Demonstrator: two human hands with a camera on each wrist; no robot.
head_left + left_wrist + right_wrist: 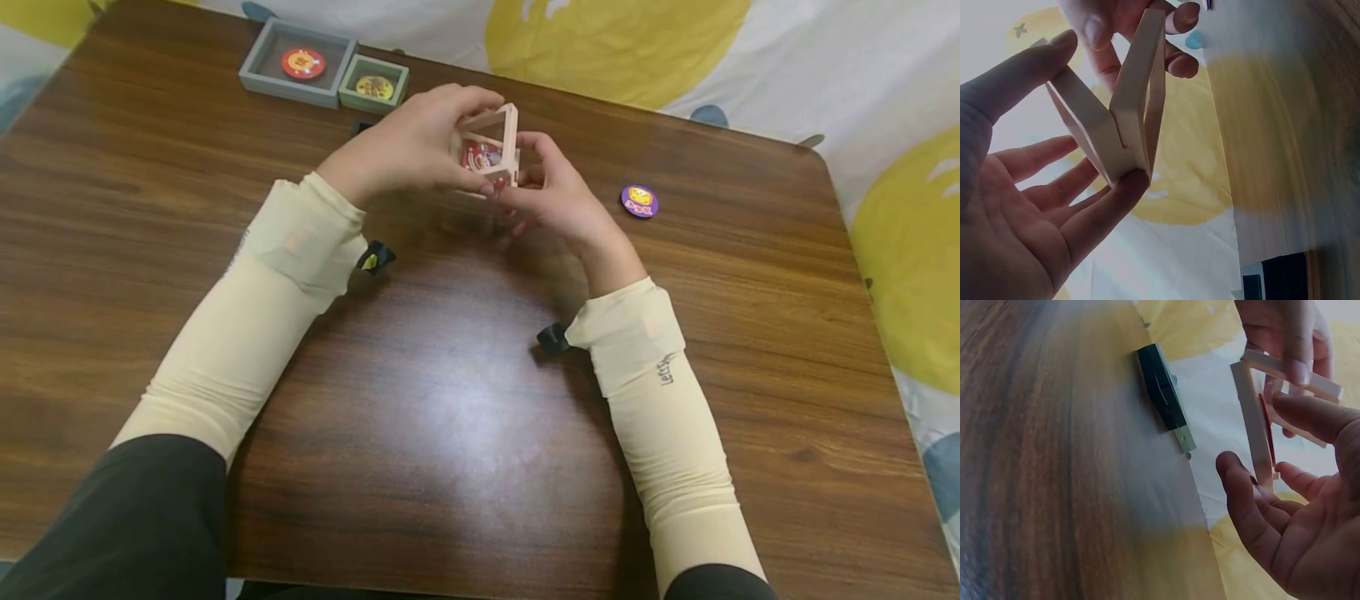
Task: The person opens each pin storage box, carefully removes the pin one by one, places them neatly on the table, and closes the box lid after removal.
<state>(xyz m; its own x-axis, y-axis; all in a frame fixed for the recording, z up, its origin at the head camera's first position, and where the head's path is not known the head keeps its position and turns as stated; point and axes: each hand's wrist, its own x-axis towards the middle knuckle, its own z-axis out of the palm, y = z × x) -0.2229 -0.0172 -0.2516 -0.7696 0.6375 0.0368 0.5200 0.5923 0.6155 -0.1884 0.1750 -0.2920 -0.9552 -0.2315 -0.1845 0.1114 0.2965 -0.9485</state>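
Both hands hold a small pale frame made of two joined halves, spread in a V and raised above the table. Inside it shows a red patterned piece; edge-on in the right wrist view, this red piece lies along one half. My left hand grips one half, its thumb on the outer end and a finger at the joined corner. From the other side, my right hand pinches the second half between thumb and fingers. A round purple badge lies on the table to the right.
At the back left of the brown table stand a grey tray with a red round badge and a smaller green tray with a yellow round badge. A patterned cloth hangs behind the table.
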